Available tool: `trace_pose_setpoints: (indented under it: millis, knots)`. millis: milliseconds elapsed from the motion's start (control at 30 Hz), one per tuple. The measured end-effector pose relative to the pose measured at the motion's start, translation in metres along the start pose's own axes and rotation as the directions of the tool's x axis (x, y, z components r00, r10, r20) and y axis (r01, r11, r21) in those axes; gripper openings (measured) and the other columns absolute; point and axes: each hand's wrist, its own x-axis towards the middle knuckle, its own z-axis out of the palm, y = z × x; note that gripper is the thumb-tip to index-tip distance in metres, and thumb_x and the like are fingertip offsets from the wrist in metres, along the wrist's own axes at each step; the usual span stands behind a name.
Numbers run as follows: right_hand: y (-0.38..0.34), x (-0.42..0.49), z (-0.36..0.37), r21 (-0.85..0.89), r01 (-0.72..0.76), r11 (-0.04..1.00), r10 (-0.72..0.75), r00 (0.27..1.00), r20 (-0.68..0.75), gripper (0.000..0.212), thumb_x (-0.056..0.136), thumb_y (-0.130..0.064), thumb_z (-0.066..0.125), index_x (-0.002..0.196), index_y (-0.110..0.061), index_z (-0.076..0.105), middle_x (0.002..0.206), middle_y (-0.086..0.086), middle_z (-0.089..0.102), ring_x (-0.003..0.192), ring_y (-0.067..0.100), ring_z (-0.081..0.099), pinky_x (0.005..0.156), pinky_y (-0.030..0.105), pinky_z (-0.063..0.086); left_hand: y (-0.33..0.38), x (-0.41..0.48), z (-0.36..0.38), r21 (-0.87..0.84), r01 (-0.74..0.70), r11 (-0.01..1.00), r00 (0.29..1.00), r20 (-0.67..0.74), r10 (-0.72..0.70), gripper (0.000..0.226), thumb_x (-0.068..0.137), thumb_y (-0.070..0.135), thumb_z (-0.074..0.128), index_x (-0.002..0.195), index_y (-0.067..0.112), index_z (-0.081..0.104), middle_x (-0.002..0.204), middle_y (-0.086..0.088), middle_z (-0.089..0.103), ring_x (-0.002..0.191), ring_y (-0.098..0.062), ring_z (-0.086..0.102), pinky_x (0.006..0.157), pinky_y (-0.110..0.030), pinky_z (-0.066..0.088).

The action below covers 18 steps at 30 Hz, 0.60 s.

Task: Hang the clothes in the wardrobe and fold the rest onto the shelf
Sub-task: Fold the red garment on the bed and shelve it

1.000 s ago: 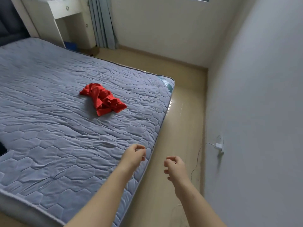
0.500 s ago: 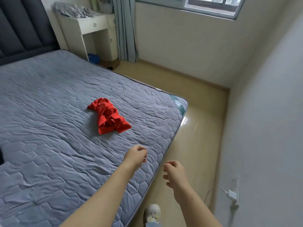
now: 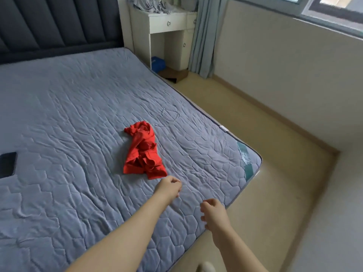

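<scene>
Garment: the red garment (image 3: 143, 152) is lying crumpled in a heap on the grey quilted bed (image 3: 68, 107), toward the edge nearest me.
Left hand: my left hand (image 3: 170, 187) is hovering just short of the garment's near hem, with fingers loosely curled and holding nothing.
Right hand: my right hand (image 3: 213, 214) is hanging over the mattress edge, apart from the cloth. It is also loosely curled and empty.
Step in hand: judging by the reach, I am going for the pick-up.
Procedure: I am advising a two-point grip. Find the shoulders or waistband, lift and shake the bundle open. Only then decide between hanger and fold, since the garment type is not readable from the heap.
Caution: a thin cord (image 3: 170, 113) is lying in loops just beyond the garment, so lift straight up to avoid snagging it.
Surroundings: a dark phone (image 3: 7, 164) is lying well to the left. A grey heap (image 3: 151, 4), apparently fabric, is sitting on the white tabletop (image 3: 172, 13).
Markings: a teal label (image 3: 244, 160) is showing at the mattress corner, and its print is too blurred to read. No brand is legible anywhere.
</scene>
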Motion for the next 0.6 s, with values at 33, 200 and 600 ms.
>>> trace_pose_setpoints:
  millis: [33, 200, 600]
  knots:
    - [-0.007, 0.014, 0.002, -0.026, -0.001, 1.000, 0.002, 1.000, 0.018, 0.016, 0.087, -0.017, 0.048, 0.101, -0.013, 0.056, 0.087, 0.003, 0.057, 0.078, 0.019, 0.053, 0.065, 0.027, 0.039, 0.001, 0.012, -0.001, -0.005, 0.014, 1.000, 1.000, -0.025, -0.014, 0.018, 0.084, 0.009, 0.047, 0.072, 0.020, 0.053, 0.064, 0.001, 0.056, 0.053, -0.014, 0.050, 0.047, -0.020, 0.031]
    - [-0.050, 0.114, 0.024, -0.211, 0.051, 0.976, -0.011, 0.982, 0.187, 0.015, 0.086, -0.015, 0.047, 0.098, -0.013, 0.055, 0.083, 0.003, 0.057, 0.078, 0.022, 0.054, 0.067, 0.029, 0.039, 0.006, 0.089, -0.020, 0.022, 0.103, 0.994, 0.970, -0.222, -0.095, 0.021, 0.083, 0.011, 0.049, 0.066, 0.023, 0.051, 0.074, -0.005, 0.060, 0.075, -0.028, 0.061, 0.074, -0.030, 0.049]
    - [-0.075, 0.320, 0.128, -0.454, 0.190, 0.870, 0.026, 0.904, 0.427, 0.009, 0.087, -0.016, 0.046, 0.085, -0.024, 0.048, 0.080, -0.006, 0.056, 0.075, 0.015, 0.056, 0.064, 0.025, 0.041, -0.040, 0.280, -0.045, 0.101, 0.316, 0.943, 0.875, -0.415, -0.249, 0.008, 0.084, 0.023, 0.050, 0.084, 0.030, 0.054, 0.094, 0.004, 0.064, 0.091, -0.020, 0.062, 0.074, -0.026, 0.048]
